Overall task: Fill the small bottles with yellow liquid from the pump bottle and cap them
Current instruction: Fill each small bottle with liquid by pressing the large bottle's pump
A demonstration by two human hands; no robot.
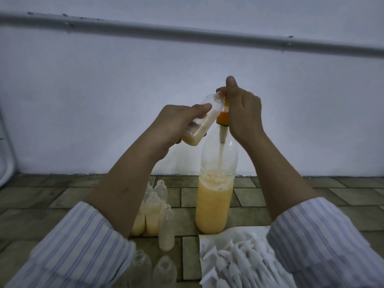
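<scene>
- One head view: the left hand (176, 121) grips a small clear plastic bottle (202, 119), tilted and part-filled with yellow liquid, its mouth at the orange pump head (223, 115).
- The right hand (242, 113) closes around that pump atop the tall clear pump bottle (214, 204), standing on the tiled floor (52, 196).

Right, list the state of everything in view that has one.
held small bottle: tilted, uncapped, partly filled, mouth at the pump spout
pump bottle: upright, about half full
left hand: grips the held small bottle
right hand: on the pump head
standing small bottles: uncapped, some filled
white caps: loose on paper
</scene>
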